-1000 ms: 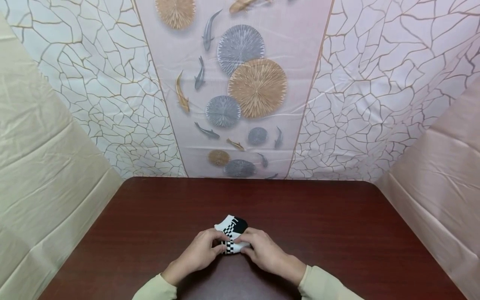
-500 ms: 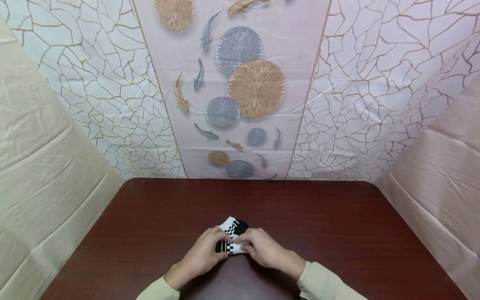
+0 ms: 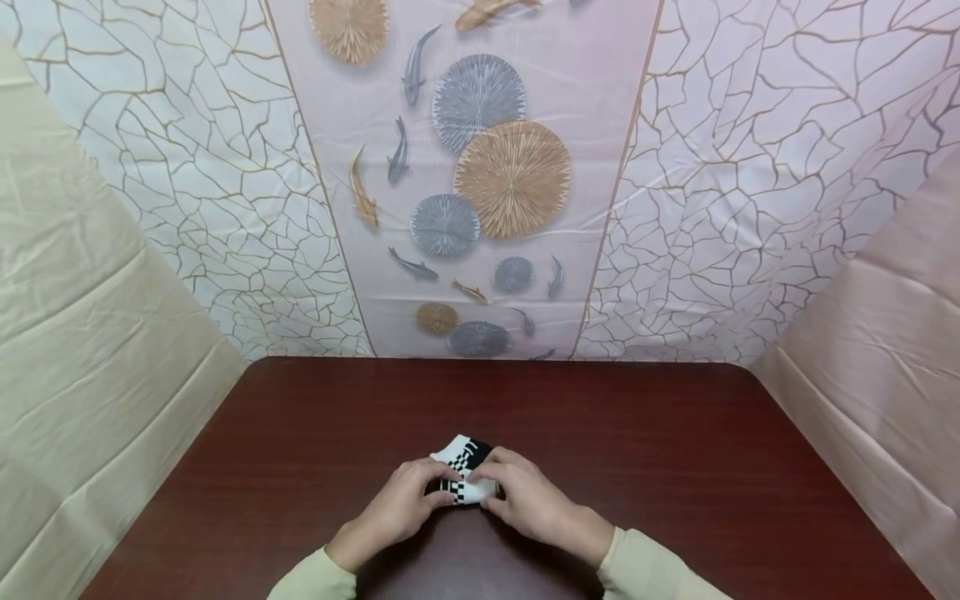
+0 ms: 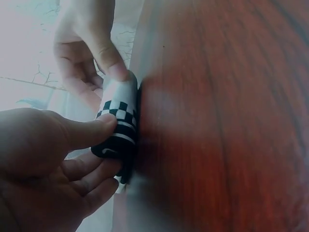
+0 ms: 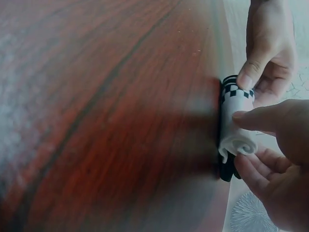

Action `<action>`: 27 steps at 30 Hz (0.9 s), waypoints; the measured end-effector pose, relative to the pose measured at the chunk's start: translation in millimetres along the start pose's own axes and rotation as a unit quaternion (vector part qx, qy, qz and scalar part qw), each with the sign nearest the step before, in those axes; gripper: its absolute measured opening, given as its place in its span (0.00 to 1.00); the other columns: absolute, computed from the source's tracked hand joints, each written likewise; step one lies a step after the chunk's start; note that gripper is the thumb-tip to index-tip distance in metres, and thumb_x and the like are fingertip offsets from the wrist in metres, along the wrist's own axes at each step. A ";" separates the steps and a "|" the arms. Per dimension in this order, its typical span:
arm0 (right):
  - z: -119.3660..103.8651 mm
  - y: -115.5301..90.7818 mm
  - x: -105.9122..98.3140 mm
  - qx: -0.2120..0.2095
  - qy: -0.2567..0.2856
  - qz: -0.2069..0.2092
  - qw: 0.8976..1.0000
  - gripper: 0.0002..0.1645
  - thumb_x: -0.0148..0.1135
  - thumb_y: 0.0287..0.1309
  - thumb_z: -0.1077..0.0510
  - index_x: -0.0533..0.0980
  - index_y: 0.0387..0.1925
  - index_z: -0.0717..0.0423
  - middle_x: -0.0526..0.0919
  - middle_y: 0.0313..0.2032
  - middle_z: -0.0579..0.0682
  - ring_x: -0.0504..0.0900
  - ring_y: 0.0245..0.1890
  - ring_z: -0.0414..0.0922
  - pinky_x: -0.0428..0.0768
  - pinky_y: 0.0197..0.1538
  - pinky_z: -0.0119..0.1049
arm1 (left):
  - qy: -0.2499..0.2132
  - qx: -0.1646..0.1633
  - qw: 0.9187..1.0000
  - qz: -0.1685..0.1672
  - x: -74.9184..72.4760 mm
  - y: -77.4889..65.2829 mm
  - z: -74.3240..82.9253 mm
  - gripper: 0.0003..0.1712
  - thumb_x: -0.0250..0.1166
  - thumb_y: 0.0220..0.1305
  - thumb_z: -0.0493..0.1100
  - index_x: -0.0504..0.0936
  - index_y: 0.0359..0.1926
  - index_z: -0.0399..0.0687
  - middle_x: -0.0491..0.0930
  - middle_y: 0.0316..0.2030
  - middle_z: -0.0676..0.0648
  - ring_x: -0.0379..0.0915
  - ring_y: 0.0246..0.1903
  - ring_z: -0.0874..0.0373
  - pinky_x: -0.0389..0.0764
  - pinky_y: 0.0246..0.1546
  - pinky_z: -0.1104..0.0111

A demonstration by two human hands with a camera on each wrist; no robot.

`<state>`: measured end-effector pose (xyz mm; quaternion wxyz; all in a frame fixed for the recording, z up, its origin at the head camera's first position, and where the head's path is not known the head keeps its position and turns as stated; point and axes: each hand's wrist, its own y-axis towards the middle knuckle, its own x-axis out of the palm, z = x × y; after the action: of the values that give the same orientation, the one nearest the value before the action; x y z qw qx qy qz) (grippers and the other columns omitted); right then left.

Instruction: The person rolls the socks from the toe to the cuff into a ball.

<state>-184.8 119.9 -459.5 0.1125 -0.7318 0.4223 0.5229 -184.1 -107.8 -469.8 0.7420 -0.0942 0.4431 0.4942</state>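
A black-and-white checkered sock (image 3: 459, 448) lies on the table between both hands, its near part rolled up. In the right wrist view the rolled sock (image 5: 235, 111) shows a white spiral end, with black fabric lying flat beyond the roll. My left hand (image 3: 399, 504) pinches the roll's left end, thumb on the near side and fingers over the top. On the other end, my right hand (image 3: 528, 500) holds the roll the same way. Black bands and a white mark show on the sock (image 4: 118, 108) beside the left thumb in the left wrist view.
The dark red-brown table (image 3: 637, 433) stretches out around the hands. Behind it hangs a patterned cloth (image 3: 480, 275) with fish and round motifs. Plain beige cloth (image 3: 97, 350) walls in the left side, and similar cloth (image 3: 877, 375) the right.
My left thumb and fingers spread apart, then closed back on the roll's left end. The right hand's fingers have shifted slightly farther over the sock's black part. The roll has turned a little.
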 end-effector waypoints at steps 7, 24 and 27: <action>0.9 -1.4 3.7 0.000 -0.016 0.003 1.000 0.20 0.75 0.52 0.64 0.82 0.48 0.50 0.77 0.42 0.43 0.76 0.42 0.39 0.78 0.45 0.36 | -0.009 -0.019 1.000 -0.023 -2.9 0.1 1.4 0.09 0.70 0.63 0.37 0.87 0.45 0.46 0.85 0.43 0.52 0.79 0.46 0.59 0.79 0.49 0.61; -0.6 0.0 0.1 -0.001 0.017 -0.019 1.000 0.14 0.70 0.57 0.65 0.85 0.46 0.53 0.83 0.38 0.46 0.79 0.39 0.38 0.79 0.42 0.33 | 0.041 -0.004 0.999 0.001 -0.4 -5.3 9.8 0.14 0.77 0.55 0.38 0.87 0.43 0.52 0.76 0.40 0.59 0.71 0.45 0.61 0.75 0.49 0.61; -0.6 -0.1 -0.2 0.008 0.024 -0.024 0.999 0.13 0.69 0.58 0.64 0.86 0.46 0.53 0.83 0.38 0.45 0.79 0.39 0.37 0.78 0.41 0.33 | 0.048 0.001 0.999 -0.005 0.6 -6.1 8.3 0.15 0.77 0.54 0.37 0.87 0.44 0.52 0.76 0.41 0.59 0.71 0.46 0.60 0.75 0.50 0.61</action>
<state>-184.4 119.7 -459.1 0.1202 -0.7532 0.4115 0.4989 -174.4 -105.6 -467.2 0.7226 -0.1192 0.4778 0.4852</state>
